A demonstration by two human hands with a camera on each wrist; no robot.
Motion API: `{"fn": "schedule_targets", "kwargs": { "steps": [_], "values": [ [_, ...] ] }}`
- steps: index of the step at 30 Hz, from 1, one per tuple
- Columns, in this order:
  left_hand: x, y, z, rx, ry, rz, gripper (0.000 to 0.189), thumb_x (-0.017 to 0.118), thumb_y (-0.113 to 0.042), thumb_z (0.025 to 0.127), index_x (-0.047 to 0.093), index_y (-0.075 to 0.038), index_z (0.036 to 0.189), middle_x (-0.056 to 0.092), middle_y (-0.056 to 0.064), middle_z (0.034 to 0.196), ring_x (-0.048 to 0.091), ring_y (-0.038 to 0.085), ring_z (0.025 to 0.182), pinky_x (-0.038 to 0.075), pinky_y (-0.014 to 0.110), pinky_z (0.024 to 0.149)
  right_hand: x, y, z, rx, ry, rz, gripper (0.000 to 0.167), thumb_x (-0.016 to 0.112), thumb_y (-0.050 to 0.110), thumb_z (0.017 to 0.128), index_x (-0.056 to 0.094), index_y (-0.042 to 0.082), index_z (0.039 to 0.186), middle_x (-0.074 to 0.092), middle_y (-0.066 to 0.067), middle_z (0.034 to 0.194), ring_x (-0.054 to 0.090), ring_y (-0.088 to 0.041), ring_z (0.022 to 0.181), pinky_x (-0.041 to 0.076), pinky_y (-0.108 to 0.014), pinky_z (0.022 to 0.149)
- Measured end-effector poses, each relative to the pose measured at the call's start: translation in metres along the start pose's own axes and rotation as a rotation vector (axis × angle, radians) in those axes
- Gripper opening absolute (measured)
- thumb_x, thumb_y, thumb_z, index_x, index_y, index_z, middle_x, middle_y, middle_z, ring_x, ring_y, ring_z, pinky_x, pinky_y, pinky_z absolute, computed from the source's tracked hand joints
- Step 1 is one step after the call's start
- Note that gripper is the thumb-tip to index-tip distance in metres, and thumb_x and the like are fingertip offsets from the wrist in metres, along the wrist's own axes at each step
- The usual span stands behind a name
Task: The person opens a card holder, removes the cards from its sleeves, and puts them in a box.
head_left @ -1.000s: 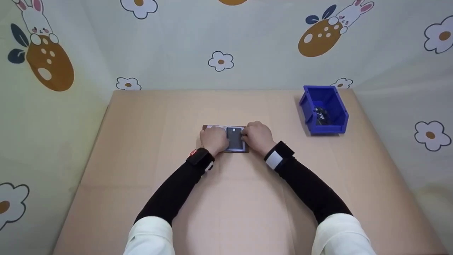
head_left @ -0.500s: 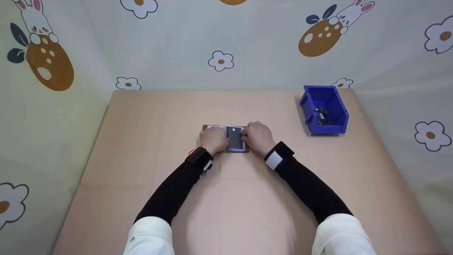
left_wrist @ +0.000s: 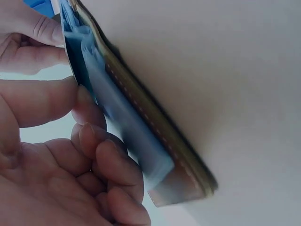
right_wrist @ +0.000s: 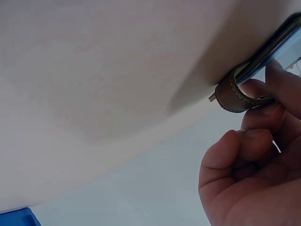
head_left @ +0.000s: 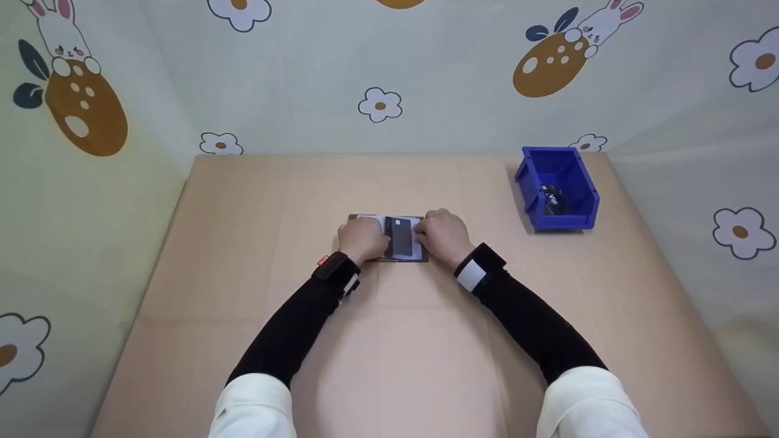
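Note:
A brown leather card holder with stitched edges and clear plastic sleeves lies spread open on the table between my hands. A dark grey card with a small light square near its top sits over the pale sleeves. My left hand pinches the card's left edge between thumb and forefinger. In the left wrist view, the sleeves and stitched leather edge lie just beyond those fingers. My right hand pinches a curled leather strap at the holder's right side. The holder's left part is mostly hidden under my left hand.
A blue open-front bin stands at the back right of the tan table. Inside it are dark cards, one with white lettering. Patterned cloth hangs around the table's back and sides.
My left hand has shifted slightly left, and the dark card has moved left with it, uncovering more pale sleeve on its right. My right hand has stayed in place.

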State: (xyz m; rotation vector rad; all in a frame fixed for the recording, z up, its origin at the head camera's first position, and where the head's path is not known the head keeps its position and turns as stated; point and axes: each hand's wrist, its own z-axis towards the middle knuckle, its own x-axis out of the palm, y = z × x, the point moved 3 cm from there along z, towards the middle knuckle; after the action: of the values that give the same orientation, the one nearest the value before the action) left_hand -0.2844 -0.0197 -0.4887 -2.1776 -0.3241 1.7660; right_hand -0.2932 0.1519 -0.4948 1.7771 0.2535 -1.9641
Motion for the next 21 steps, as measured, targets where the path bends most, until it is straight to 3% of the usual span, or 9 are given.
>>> {"fn": "schedule_targets", "kwargs": {
  "steps": [10,21],
  "values": [
    [-0.014,0.015,-0.003,0.005,0.002,-0.069,0.022,0.062,-0.024,0.084,0.070,-0.004,0.087,0.069,0.012,0.097,0.060,0.030,0.085,0.044,0.049,0.085,0.000,0.000,0.000,0.001,-0.008,-0.003,0.015,0.074,0.014,0.085,0.080,0.013,0.098,0.065,-0.008,0.080,0.058,-0.028,0.075,0.047,-0.043,0.065],
    [-0.027,0.022,-0.009,0.050,-0.001,-0.106,0.022,0.061,-0.021,0.081,0.051,-0.013,0.063,0.061,0.005,0.075,0.056,0.025,0.070,0.046,0.043,0.071,0.000,0.001,-0.001,-0.027,-0.018,-0.006,0.009,0.074,0.013,0.085,0.080,0.013,0.091,0.064,-0.009,0.078,0.058,-0.029,0.075,0.046,-0.044,0.064]
  ]
}}
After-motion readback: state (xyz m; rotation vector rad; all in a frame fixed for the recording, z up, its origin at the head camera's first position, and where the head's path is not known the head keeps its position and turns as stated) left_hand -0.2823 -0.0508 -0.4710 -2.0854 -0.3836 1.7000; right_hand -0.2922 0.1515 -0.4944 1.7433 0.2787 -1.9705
